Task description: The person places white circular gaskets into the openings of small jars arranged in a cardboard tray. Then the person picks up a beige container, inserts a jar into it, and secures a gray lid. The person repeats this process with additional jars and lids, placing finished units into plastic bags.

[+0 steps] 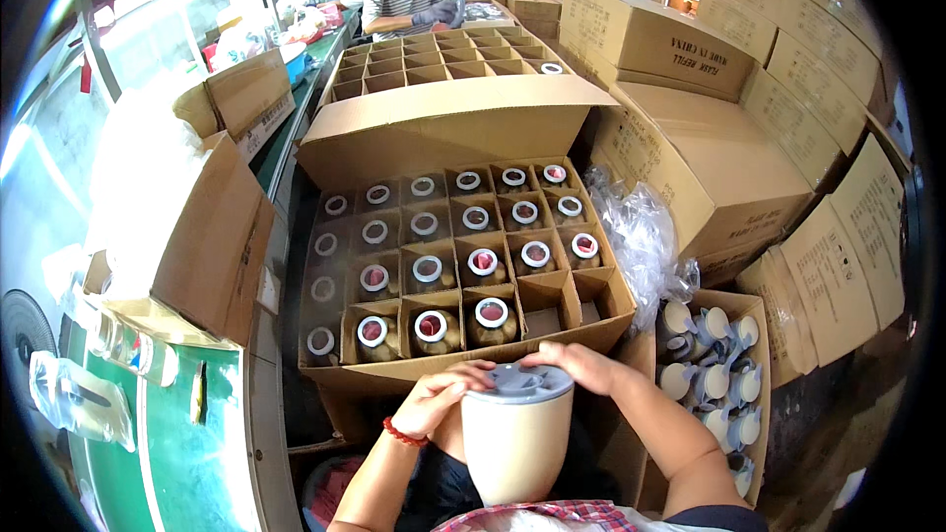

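Lid and jug between two bare hands. The cream jug [517, 448] stands about upright in front of the wearer, just off the front edge of the open box [443, 128], near that edge's right half; what bears its base is hidden. The left hand [434, 404] is curled in, holding the grey lid [522, 386] at its left rim; the right hand [576, 366] is bent over the far right rim, holding it from that side. Whether the lid is fully seated cannot be told. Sound handling, as judged here: bear evenly from both sides, keep the lid level with the mouth, and steady the base—a one-sided push could tip the jug. Elbow room also matters—capped flasks [431, 325] fill compartments behind the box's front edge.
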Demonstrator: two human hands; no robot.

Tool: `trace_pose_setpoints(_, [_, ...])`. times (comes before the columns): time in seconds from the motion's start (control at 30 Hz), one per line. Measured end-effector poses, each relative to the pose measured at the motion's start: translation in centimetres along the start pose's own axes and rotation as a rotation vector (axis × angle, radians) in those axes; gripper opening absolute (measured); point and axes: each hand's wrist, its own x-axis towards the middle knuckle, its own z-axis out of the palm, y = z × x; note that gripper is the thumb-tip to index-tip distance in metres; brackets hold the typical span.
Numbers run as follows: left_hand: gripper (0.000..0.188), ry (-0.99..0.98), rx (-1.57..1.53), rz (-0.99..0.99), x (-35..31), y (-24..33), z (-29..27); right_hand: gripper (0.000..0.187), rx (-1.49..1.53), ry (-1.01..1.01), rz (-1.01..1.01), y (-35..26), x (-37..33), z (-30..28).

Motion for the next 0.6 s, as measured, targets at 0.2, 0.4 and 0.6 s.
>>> trace_pose_setpoints(0.2, [0.017,0.045,1.323,0.326,4.7,6.6,11.8,0.084,0.847,-0.540,-0.065,4.5,7.6,0.2])
trace_pose_setpoints(0.4, [0.023,-0.194,-0.055,0.201,0.6,1.2,-0.2,0.062,-0.125,-0.024,-0.284,0.7,-0.9,1.9])
trace_pose_setpoints(0.6, [0.019,-0.060,0.338,0.013,2.2,3.5,3.8,0.069,0.415,-0.214,0.111,-0.6,1.6,-1.2])
